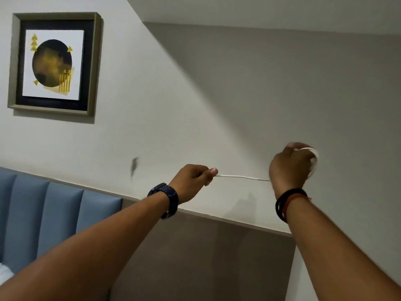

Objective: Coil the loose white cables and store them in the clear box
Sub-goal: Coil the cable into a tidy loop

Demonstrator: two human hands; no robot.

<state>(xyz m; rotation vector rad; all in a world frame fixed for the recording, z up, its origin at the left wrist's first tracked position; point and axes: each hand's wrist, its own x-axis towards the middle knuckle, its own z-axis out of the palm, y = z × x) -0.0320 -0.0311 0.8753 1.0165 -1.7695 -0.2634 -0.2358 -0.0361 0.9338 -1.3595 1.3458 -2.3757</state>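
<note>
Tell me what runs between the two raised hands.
In the head view, a thin white cable stretches taut from the left hand to the right hand, which holds white loops; only bare grey wall lies behind.

Both arms raised mid-frame against a pale wall (pixel 195 105). Left hand (pixel 193 182) pinching the white cable (pixel 243 177), stretched level toward the right hand (pixel 290 168). Right hand closed on blurred white loops at right of centre. Framed picture (pixel 55 63) upper left; blue padded headboard (pixel 54 218) lower left.
</note>
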